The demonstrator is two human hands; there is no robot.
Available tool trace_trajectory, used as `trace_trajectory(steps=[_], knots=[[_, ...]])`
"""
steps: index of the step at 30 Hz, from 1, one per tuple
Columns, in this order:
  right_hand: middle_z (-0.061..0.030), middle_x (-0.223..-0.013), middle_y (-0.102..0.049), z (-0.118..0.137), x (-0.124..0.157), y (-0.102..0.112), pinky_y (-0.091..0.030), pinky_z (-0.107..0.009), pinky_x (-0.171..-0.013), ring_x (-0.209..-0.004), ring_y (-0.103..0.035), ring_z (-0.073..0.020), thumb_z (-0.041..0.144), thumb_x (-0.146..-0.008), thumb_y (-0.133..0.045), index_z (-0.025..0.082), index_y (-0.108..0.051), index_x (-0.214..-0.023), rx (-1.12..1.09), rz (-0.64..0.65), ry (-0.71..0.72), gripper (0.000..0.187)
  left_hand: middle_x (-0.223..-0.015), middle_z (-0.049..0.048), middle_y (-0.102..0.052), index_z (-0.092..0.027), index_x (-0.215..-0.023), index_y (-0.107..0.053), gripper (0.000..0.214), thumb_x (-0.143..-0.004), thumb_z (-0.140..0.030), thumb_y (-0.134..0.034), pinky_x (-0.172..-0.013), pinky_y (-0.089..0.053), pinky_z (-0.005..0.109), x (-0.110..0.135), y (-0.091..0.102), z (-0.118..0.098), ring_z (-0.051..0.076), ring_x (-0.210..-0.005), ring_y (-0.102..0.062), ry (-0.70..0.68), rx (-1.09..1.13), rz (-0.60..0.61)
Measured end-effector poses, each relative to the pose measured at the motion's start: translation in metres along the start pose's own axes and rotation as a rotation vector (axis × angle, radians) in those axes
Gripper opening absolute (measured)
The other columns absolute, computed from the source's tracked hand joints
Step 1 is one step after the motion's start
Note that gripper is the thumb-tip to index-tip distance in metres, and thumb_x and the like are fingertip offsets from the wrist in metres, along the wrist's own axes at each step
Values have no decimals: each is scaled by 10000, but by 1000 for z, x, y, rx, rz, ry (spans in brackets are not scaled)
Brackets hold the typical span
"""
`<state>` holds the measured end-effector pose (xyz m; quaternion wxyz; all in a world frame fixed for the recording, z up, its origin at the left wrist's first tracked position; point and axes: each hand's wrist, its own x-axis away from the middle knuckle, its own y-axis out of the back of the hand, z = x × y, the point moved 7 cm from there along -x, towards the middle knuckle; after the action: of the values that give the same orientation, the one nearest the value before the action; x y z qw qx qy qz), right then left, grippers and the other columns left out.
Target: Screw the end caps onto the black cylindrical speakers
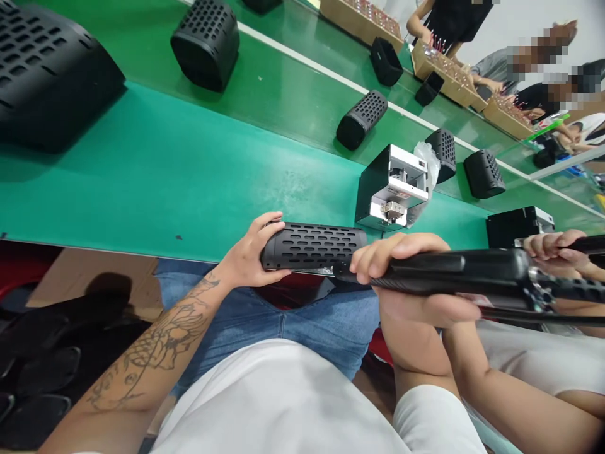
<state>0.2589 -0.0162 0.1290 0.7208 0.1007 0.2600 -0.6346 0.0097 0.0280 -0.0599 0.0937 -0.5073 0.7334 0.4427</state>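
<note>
A black perforated housing [316, 244] lies on its side at the table's near edge, above my lap. My left hand [253, 255] grips its left end, thumb below and fingers over the top. My right hand [406, 258] is wrapped round a black electric screwdriver [458, 272], held nearly level. The tool's front end meets the housing's lower right edge; whether a screw sits at the tip cannot be made out. Just beyond the housing stands a black and silver screw feeder [397, 186].
More perforated housings [205, 44] stand along the green bench [198, 183], a large one [51, 75] at near left. To my right, a co-worker's hand [553, 246] holds another black tool near a second feeder [520, 226]. Across the bench, people work beside cardboard boxes [444, 72].
</note>
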Motion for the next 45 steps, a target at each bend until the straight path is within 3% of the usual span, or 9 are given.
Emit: trace_trajectory(steps=[7,16,21,28,31,36,38,41,45], knots=[[30,-623,-703,-31,-12,-13,-618,-344,-521,-458,-657,-179,883,-865,-873,298,-785,-930,-33,58,10,595,-1776,258,-498,-322,-1838,-344,1173,-878,-413,-1012,-1339,-547,766,0,-1,0,502,-1654,-571,-9,-8,-11],[38,-637,-653,-50,-4,-16,-591,-343,-520,-471,-604,-158,1051,-776,-783,298,-767,-977,-68,164,-62,780,-1754,260,-515,-302,-1821,-356,1138,-884,-408,-993,-1327,-571,737,-2,-2,-2,496,-1642,-587,-20,6,-10],[51,-637,-648,-65,-1,-12,-589,-335,-551,-479,-588,-145,983,-755,-855,297,-755,-966,-50,195,-99,725,-1751,255,-520,-300,-1815,-352,1162,-869,-443,-1011,-1342,-559,743,0,-4,3,503,-1649,-576,11,-14,10],[28,-639,-703,-50,-7,-10,-599,-336,-547,-475,-630,-164,906,-820,-894,271,-807,-949,-88,112,-66,654,-1747,256,-526,-303,-1823,-357,1201,-840,-406,-1040,-1321,-576,738,-1,-1,-1,498,-1616,-607,-21,-27,-21],[41,-615,-663,-33,-30,21,-573,-337,-492,-425,-599,-167,907,-912,-809,280,-785,-957,-5,-7,60,629,-1743,262,-529,-295,-1832,-359,1210,-837,-383,-1043,-1304,-594,730,-1,0,-2,498,-1606,-619,-31,-38,-35],[75,-605,-564,-17,-67,135,-486,-254,-452,-434,-563,-132,750,-1133,-599,268,-662,-970,424,-622,391,513,-1744,263,-524,-293,-1841,-360,1178,-868,-378,-1018,-1286,-618,720,1,-2,-3,490,-1603,-624,-41,-41,-43],[96,-593,-501,-24,-78,165,-445,-243,-430,-425,-543,-123,766,-1135,-572,282,-582,-940,572,-657,422,521,-1743,259,-525,-294,-1841,-365,1160,-879,-381,-1009,-1285,-621,717,1,-2,-3,484,-1602,-626,-32,-34,-46],[106,-574,-477,-40,-83,188,-448,-263,-416,-405,-524,-130,855,-1114,-481,306,-521,-918,627,-601,346,584,-1740,260,-530,-292,-1840,-369,1176,-864,-370,-1020,-1279,-625,718,1,-1,-3,488,-1593,-633,-31,-33,-50],[86,-572,-523,-42,-67,187,-492,-292,-437,-412,-556,-144,862,-1075,-557,273,-594,-874,565,-721,284,624,-1736,263,-533,-298,-1845,-349,1222,-838,-360,-1039,-1279,-620,728,0,-1,-3,495,-1587,-635,-35,-47,-41]])
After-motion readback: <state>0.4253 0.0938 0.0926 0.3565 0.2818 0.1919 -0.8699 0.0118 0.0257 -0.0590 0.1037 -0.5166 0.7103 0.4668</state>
